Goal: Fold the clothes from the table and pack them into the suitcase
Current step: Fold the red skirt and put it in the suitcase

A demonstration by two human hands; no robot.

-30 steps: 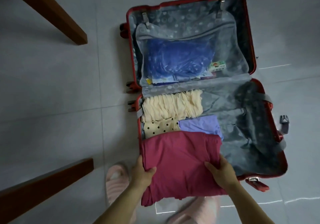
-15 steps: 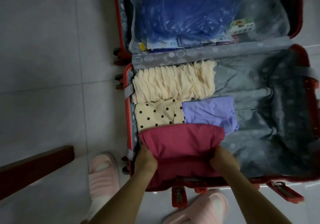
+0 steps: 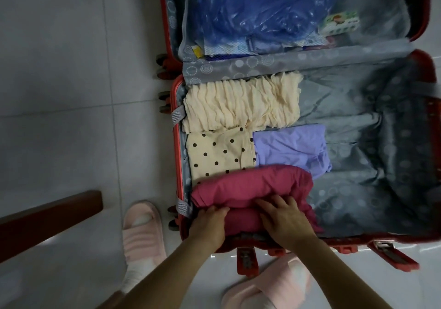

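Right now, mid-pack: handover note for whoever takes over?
Left hand: fingers tucked into the fold of the maroon garment at its near left; grip unclear.
Right hand: flat, fingers spread, pressing the maroon garment down.
Suitcase lies open on the floor. The cream garment, polka-dot garment, lilac garment and the maroon one sit folded in its near half, left side.
Done: four garments in.
Left: settle the maroon one and let go. No unpacked clothes in view.
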